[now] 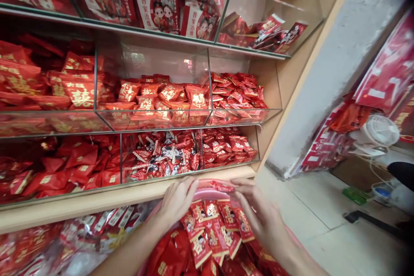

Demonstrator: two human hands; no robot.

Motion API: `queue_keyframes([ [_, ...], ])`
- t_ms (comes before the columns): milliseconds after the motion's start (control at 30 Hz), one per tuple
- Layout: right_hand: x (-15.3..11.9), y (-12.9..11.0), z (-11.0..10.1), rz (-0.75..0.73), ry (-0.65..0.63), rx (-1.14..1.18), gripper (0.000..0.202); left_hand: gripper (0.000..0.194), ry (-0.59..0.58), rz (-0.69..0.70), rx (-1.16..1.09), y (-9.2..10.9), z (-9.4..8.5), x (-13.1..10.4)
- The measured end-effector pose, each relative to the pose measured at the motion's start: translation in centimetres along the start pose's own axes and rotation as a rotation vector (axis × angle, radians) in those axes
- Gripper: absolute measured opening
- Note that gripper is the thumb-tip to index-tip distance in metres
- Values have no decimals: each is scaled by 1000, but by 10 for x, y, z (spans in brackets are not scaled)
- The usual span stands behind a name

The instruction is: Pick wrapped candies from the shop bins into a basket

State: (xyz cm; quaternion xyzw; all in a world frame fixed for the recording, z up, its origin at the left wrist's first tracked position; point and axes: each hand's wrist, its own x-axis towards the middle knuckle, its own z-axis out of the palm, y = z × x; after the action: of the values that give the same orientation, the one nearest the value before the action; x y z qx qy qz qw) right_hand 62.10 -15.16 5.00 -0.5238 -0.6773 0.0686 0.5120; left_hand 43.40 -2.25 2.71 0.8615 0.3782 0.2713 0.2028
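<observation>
A pink basket [207,184] full of red and gold packets [213,237] stands below the shelves at the bottom centre. My left hand [179,200] rests at the basket's left rim, its fingers bent together near the edge; what they grip, if anything, is hidden. At the right side of the rim my right hand [255,207] pinches a small red packet [221,186] by its right end, just over the rim. Both forearms reach in over the basket's sides.
Wooden shelves [271,138] with glass-divided compartments hold many red packets. Plastic-wrapped goods lie under the lowest shelf at the left. To the right are a tiled floor [310,207], a white fan [380,130], red bags and a green box [355,196].
</observation>
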Motion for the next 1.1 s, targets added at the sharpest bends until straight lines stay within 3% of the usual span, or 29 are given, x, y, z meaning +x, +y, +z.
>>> queue_keyframes([
  [67,-11,11,5,-119,-50,-144,22,41,57,14,-45,0,0,0],
  [167,-22,17,5,-142,-174,-222,39,43,98,19,-189,1,0,0],
  [267,-26,15,1,-97,-264,-226,46,44,-5,26,-341,4,-2,-1],
  [367,-28,15,2,-56,-274,-225,47,41,-129,29,-479,11,-5,-2],
  [500,-29,21,6,-20,-291,-218,46,36,-108,5,-686,19,-7,-3],
  [667,-27,18,11,-87,-247,-142,31,26,-134,-9,-781,19,-4,0],
  [733,-23,12,14,19,-193,25,33,25,-115,-24,-798,18,-3,1],
  [800,-20,6,18,238,-171,230,41,24,-100,-28,-812,18,-2,1],
  [900,-16,3,21,511,-231,386,23,24,-93,-2,-778,19,-1,0],
  [1100,-19,10,18,598,-270,399,30,27,-137,28,-693,21,0,-1],
])
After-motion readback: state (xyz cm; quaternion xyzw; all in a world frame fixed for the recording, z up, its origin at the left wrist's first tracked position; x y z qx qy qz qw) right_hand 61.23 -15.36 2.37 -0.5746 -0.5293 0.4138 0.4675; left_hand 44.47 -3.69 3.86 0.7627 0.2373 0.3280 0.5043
